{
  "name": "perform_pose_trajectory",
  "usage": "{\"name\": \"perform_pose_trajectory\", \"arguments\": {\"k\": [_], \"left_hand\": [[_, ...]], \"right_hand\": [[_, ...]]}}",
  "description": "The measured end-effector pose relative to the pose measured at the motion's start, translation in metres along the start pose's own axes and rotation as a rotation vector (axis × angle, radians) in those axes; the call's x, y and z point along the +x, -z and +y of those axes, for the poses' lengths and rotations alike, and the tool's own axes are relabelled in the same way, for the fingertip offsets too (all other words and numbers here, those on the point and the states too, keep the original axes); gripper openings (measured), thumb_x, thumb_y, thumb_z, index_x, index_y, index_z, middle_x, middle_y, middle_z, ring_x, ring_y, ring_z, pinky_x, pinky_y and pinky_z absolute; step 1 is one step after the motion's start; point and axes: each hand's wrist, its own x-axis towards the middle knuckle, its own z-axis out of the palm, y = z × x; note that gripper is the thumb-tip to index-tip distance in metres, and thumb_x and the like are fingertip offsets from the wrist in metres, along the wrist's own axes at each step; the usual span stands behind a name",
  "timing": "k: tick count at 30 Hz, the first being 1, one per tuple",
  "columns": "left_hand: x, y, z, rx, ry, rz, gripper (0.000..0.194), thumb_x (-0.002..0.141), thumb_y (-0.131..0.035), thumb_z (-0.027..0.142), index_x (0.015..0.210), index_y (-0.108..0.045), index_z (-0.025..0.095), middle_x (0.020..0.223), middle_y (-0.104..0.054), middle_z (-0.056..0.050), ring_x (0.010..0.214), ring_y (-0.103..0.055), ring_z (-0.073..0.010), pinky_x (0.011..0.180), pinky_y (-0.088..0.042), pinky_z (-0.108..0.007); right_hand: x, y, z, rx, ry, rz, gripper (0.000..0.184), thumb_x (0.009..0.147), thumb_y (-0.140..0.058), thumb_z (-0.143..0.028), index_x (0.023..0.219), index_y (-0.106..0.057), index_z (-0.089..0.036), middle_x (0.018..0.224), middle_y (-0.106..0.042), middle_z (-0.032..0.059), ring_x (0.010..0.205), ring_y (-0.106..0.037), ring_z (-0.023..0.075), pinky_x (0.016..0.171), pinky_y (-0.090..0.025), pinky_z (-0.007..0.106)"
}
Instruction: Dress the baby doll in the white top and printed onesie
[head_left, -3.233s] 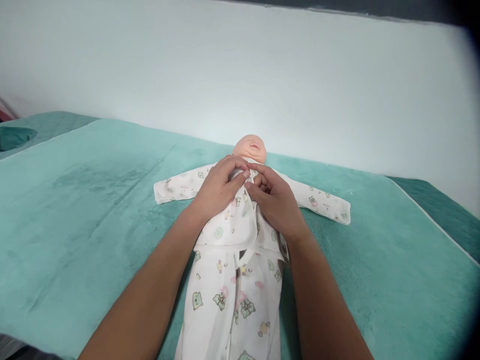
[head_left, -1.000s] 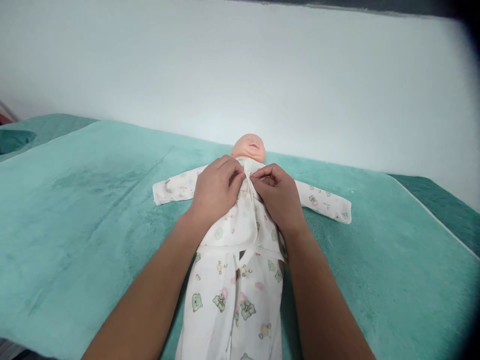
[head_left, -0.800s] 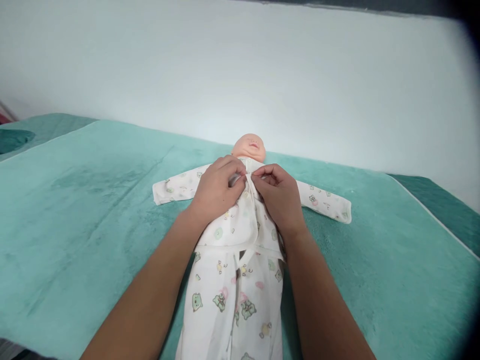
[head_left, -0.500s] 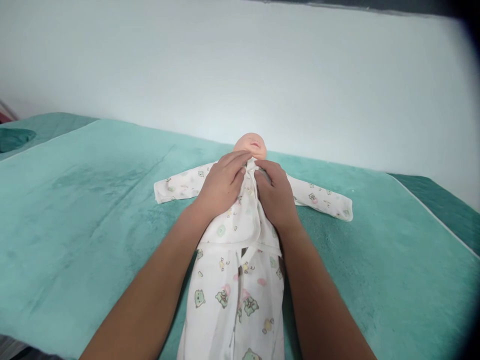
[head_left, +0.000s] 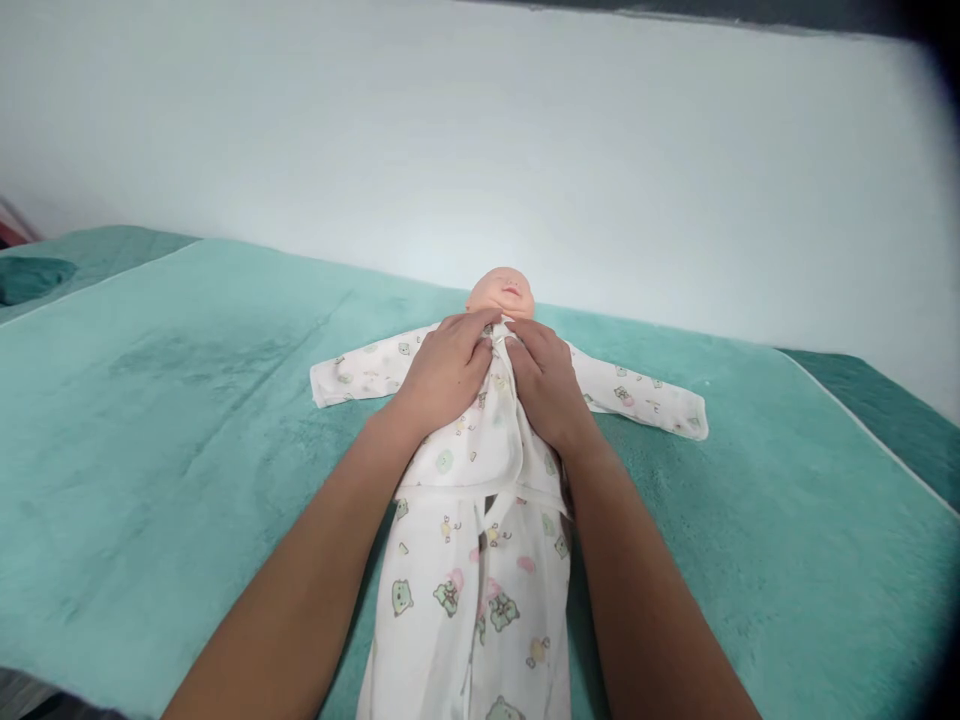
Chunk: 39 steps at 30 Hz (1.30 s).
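A baby doll (head_left: 501,290) lies on its back, head away from me, in a white printed baby shirt (head_left: 480,440) with both sleeves spread sideways. My left hand (head_left: 452,362) rests on the left side of the chest, its thumb and fingers closed on the shirt near the collar. On the other side my right hand (head_left: 546,375) grips the shirt front close to the neckline, fingertips partly hidden by the hand. The front panels overlap at the chest. Below the hem are printed white trousers (head_left: 450,640) with a split down the middle.
Under the doll spreads a light green plush cover (head_left: 187,420) with white edging. A white wall (head_left: 480,140) rises behind it. Darker green cloth (head_left: 885,400) shows at the right, and a dark green item (head_left: 34,278) lies at far left.
My right thumb and fingers have shifted slightly inward and closer together at the neckline. My left hand has barely moved, and the doll stays in place.
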Motion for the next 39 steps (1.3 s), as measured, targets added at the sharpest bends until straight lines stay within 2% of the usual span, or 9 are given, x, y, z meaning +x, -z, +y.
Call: {"name": "perform_pose_trajectory", "arguments": {"k": [6, 11, 14, 20, 26, 32, 36, 38, 39], "left_hand": [[-0.002, 0.002, 0.002, -0.029, -0.015, 0.002, 0.045, 0.097, -0.035, 0.021, 0.138, -0.054, 0.026, 0.142, -0.058, -0.001, 0.132, -0.049, -0.0185, 0.114, -0.038, -0.037], [-0.004, 0.002, 0.003, -0.084, 0.001, 0.042, 0.044, 0.096, -0.037, 0.02, 0.134, -0.058, 0.027, 0.139, -0.061, 0.0, 0.13, -0.052, -0.0185, 0.112, -0.039, -0.036], [-0.005, 0.001, 0.002, -0.148, 0.017, 0.095, 0.041, 0.094, -0.041, 0.017, 0.126, -0.064, 0.027, 0.131, -0.065, 0.0, 0.124, -0.057, -0.019, 0.109, -0.041, -0.036], [-0.006, 0.003, -0.001, -0.229, -0.008, 0.203, 0.033, 0.086, -0.044, 0.009, 0.099, -0.072, 0.022, 0.107, -0.072, -0.001, 0.104, -0.064, -0.0182, 0.096, -0.046, -0.033], [-0.006, 0.001, -0.001, -0.257, -0.08, 0.222, 0.035, 0.083, -0.043, 0.004, 0.093, -0.072, 0.021, 0.102, -0.071, -0.002, 0.1, -0.064, -0.0166, 0.094, -0.047, -0.032], [-0.007, 0.001, -0.002, -0.265, -0.095, 0.242, 0.031, 0.084, -0.045, 0.006, 0.082, -0.072, 0.021, 0.103, -0.072, -0.001, 0.099, -0.065, -0.0164, 0.094, -0.047, -0.032], [-0.01, 0.007, 0.004, -0.282, -0.093, 0.239, 0.028, 0.084, -0.048, 0.007, 0.081, -0.072, 0.021, 0.094, -0.072, -0.001, 0.094, -0.065, -0.0167, 0.09, -0.048, -0.032], [-0.012, 0.012, 0.008, -0.309, -0.051, 0.209, 0.023, 0.085, -0.05, 0.011, 0.084, -0.071, 0.02, 0.089, -0.071, -0.001, 0.087, -0.064, -0.0162, 0.083, -0.048, -0.03], [-0.013, 0.014, 0.01, -0.327, -0.02, 0.18, 0.021, 0.086, -0.051, 0.014, 0.087, -0.071, 0.02, 0.087, -0.071, -0.001, 0.083, -0.063, -0.0157, 0.078, -0.048, -0.03]], "right_hand": [[0.003, 0.001, 0.005, -0.071, 0.006, -0.056, 0.048, 0.1, -0.031, -0.049, 0.136, -0.057, -0.029, 0.148, -0.05, 0.0073, 0.139, -0.039, 0.0283, 0.117, -0.025, 0.054], [0.003, 0.003, 0.003, -0.023, 0.077, -0.038, 0.042, 0.1, -0.036, -0.045, 0.129, -0.062, -0.03, 0.141, -0.057, 0.0066, 0.136, -0.043, 0.0278, 0.115, -0.029, 0.053], [0.001, 0.003, -0.001, 0.084, 0.072, 0.012, 0.033, 0.096, -0.045, -0.039, 0.119, -0.067, -0.03, 0.134, -0.062, 0.0051, 0.131, -0.048, 0.0263, 0.114, -0.033, 0.05], [-0.008, 0.005, -0.005, 0.404, -0.109, 0.237, 0.023, 0.089, -0.051, -0.024, 0.1, -0.07, -0.024, 0.112, -0.071, 0.0033, 0.109, -0.062, 0.0213, 0.1, -0.046, 0.041], [-0.014, 0.006, -0.007, 0.415, 0.091, 0.278, 0.035, 0.084, -0.043, -0.009, 0.094, -0.072, -0.025, 0.11, -0.071, 0.0013, 0.11, -0.063, 0.0175, 0.102, -0.046, 0.037], [-0.013, 0.005, -0.007, 0.384, 0.084, 0.276, 0.031, 0.086, -0.044, -0.01, 0.082, -0.072, -0.024, 0.109, -0.07, 0.0021, 0.109, -0.063, 0.0174, 0.101, -0.046, 0.036], [-0.017, 0.011, -0.018, 0.337, -0.027, 0.318, 0.018, 0.088, -0.049, -0.017, 0.087, -0.066, -0.023, 0.095, -0.069, 0.0013, 0.09, -0.062, 0.016, 0.082, -0.048, 0.031], [-0.021, 0.017, -0.028, 0.287, -0.075, 0.237, 0.01, 0.09, -0.054, -0.026, 0.085, -0.062, -0.023, 0.08, -0.063, -0.0018, 0.073, -0.056, 0.0137, 0.068, -0.045, 0.028], [-0.023, 0.021, -0.034, 0.246, -0.083, 0.162, 0.014, 0.09, -0.056, -0.032, 0.08, -0.059, -0.023, 0.074, -0.059, -0.0032, 0.067, -0.052, 0.0127, 0.063, -0.041, 0.027]]}}
